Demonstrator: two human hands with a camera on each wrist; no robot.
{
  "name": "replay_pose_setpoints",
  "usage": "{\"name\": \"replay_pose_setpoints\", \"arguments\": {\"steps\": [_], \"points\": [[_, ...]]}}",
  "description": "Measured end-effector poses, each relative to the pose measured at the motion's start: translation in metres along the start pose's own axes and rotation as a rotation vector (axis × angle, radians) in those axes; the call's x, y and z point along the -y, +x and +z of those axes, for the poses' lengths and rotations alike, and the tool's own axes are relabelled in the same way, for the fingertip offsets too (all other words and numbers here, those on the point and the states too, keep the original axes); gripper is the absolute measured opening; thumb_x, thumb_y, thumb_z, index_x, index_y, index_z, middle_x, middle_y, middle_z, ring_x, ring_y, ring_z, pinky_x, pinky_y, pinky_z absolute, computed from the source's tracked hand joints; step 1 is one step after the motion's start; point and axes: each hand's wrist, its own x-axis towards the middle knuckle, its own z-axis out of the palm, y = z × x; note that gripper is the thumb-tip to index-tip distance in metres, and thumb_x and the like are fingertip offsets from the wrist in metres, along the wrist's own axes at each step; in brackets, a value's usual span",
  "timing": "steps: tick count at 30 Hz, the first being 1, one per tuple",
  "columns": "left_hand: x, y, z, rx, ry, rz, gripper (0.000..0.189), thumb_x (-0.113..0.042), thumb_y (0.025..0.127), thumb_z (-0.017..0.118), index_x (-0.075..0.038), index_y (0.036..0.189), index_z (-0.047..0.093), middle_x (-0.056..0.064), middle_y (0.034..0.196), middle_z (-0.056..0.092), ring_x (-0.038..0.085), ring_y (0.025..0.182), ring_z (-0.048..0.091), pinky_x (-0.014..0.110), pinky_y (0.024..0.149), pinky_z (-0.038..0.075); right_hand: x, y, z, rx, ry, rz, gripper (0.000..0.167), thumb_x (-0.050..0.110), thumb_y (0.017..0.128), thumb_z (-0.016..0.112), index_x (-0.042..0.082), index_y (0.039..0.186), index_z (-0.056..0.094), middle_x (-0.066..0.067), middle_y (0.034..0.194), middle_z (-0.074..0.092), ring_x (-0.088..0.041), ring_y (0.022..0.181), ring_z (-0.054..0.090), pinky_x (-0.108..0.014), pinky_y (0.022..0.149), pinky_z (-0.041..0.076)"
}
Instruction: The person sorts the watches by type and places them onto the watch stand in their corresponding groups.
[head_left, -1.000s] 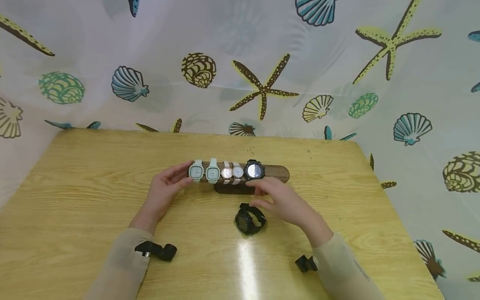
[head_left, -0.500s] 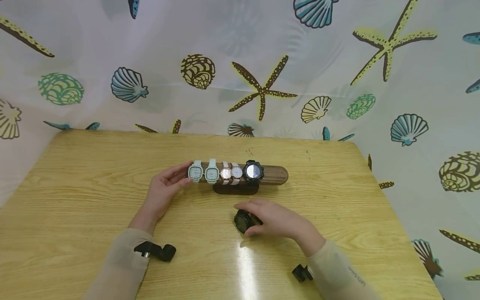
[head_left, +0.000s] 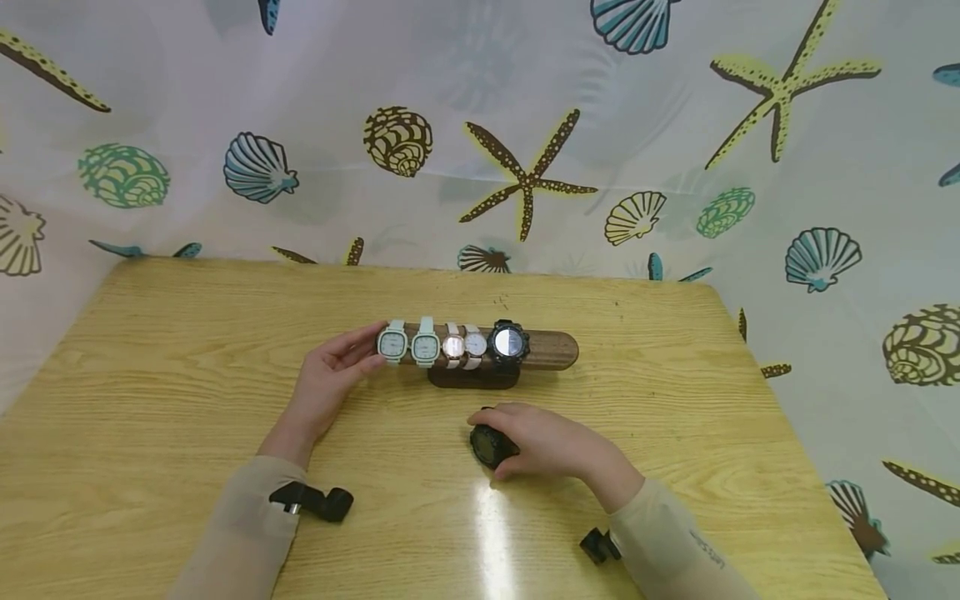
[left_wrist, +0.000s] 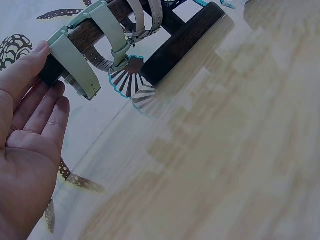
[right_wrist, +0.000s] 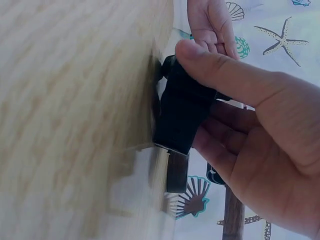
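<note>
My left hand (head_left: 324, 385) holds the left end of a dark wooden watch stand (head_left: 553, 350), thumb on one side and fingers on the other. Along its bar sit two pale green square watches (head_left: 425, 346), two small white-strapped watches (head_left: 453, 345) and a black round watch (head_left: 508, 341). In front of the stand, my right hand (head_left: 555, 443) grips a second black watch (head_left: 486, 447) low at the tabletop, its face turned to the left. The right wrist view shows the thumb over this watch's black strap (right_wrist: 182, 110) and the fingers behind it.
The wood-grain table (head_left: 210, 333) carries the stand near its middle. A white cloth with shell and starfish prints (head_left: 315, 75) hangs behind and to the right. Small black wrist cameras (head_left: 330, 504) are strapped at both sleeves.
My right hand has come down from beside the stand's black watch to the loose black watch and closed round it. The left hand has stayed at the stand's end.
</note>
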Motion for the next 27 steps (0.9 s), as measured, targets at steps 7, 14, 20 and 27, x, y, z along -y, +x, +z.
{"name": "replay_pose_setpoints", "arguments": {"steps": [7,14,20,27], "points": [[0.0,0.0,0.001,-0.001,0.002,-0.015,0.048,-0.004,0.089,0.066,-0.002,0.135,0.053,0.005,0.134,0.056,0.013,0.122,0.052,0.022,0.092,0.047,0.0,-0.002,0.0,-0.056,0.044,0.01,0.062,0.018,0.083,0.077,0.008,0.136,0.046,-0.008,0.133,0.053,-0.02,0.12,0.051,-0.034,0.1,0.042],[0.0,0.0,0.001,-0.003,-0.019,-0.016,0.048,-0.003,0.089,0.066,-0.001,0.135,0.053,0.004,0.133,0.057,0.013,0.121,0.053,0.022,0.091,0.048,-0.001,-0.019,-0.012,-0.196,0.2,0.068,0.064,0.012,0.081,0.078,0.009,0.136,0.045,-0.008,0.129,0.054,-0.02,0.116,0.053,-0.036,0.097,0.046],[0.0,0.0,0.001,0.002,-0.026,-0.014,0.048,-0.002,0.089,0.066,-0.001,0.135,0.053,0.004,0.133,0.057,0.013,0.121,0.053,0.023,0.091,0.048,-0.011,-0.041,-0.023,-0.296,0.322,0.084,0.065,0.011,0.079,0.08,0.011,0.134,0.046,-0.004,0.125,0.056,-0.017,0.112,0.055,-0.04,0.095,0.046],[0.0,0.001,0.001,0.005,-0.033,-0.015,0.048,-0.002,0.089,0.066,-0.001,0.135,0.053,0.004,0.133,0.056,0.013,0.122,0.052,0.023,0.091,0.048,-0.03,-0.064,-0.033,-0.468,0.354,0.15,0.067,0.01,0.077,0.081,0.013,0.134,0.046,-0.006,0.12,0.058,-0.018,0.098,0.059,-0.042,0.087,0.051]]}}
